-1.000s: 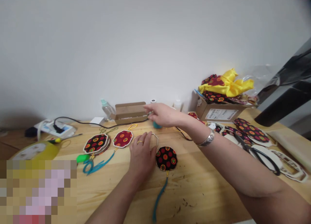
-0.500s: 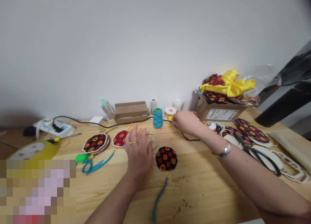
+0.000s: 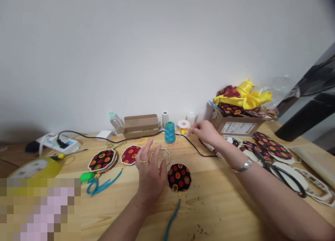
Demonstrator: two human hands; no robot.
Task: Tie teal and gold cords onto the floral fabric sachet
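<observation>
My left hand [image 3: 152,169] is open with fingers spread, its fingertips over the edge of a thin octagonal frame [image 3: 169,158] and beside a red patterned fabric piece [image 3: 130,155] with a yellow loop and blue tassel. My right hand [image 3: 205,132] is closed in a pinch at the back, just right of a white spool of yellow cord [image 3: 183,124]; a yellowish bit shows at its fingertips, seemingly that cord. In front of my hands lies a round black patterned piece [image 3: 179,177] with a blue tassel [image 3: 171,218]. A cone of blue thread [image 3: 170,133] stands upright between my hands.
Stacked patterned pieces [image 3: 102,160] and a green object [image 3: 87,177] lie left. Behind are a cardboard tray [image 3: 141,126], a bottle [image 3: 115,121] and a black cable [image 3: 192,145]. At right are black-handled scissors [image 3: 289,180], cutouts and a cardboard box [image 3: 237,125] of fabric.
My right hand has shifted slightly right and its fingers now show beside the spool. My left hand stays spread at nearly the same spot. The view has tilted up a little.
</observation>
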